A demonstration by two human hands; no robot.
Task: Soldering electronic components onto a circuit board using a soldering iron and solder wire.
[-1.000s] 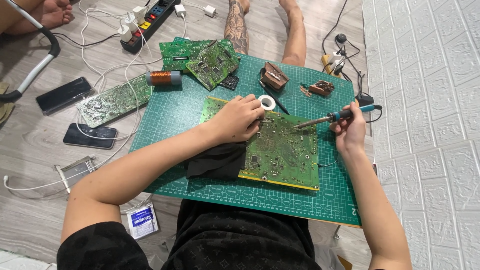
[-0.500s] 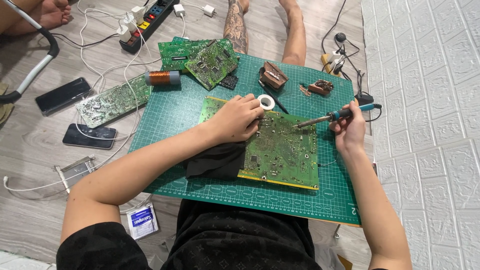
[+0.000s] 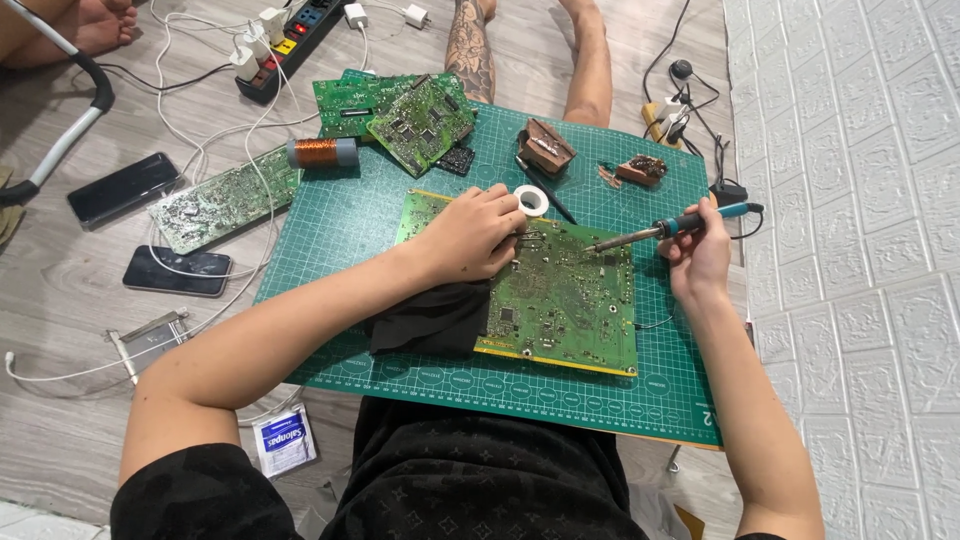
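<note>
the left hand [image 3: 470, 235] lies flat on the board [image 3: 565, 300], fingers loosely spread and hiding its upper left corner; a black cloth [image 3: 435, 318] covers the lower left edge. the right hand [image 3: 697, 250] has its fingers closed round one soldering iron [image 3: 665, 229], tip on the board. board on the green mat [image 3: 340, 225]. one tape roll [image 3: 532, 200], two phones, three more boards.
</note>
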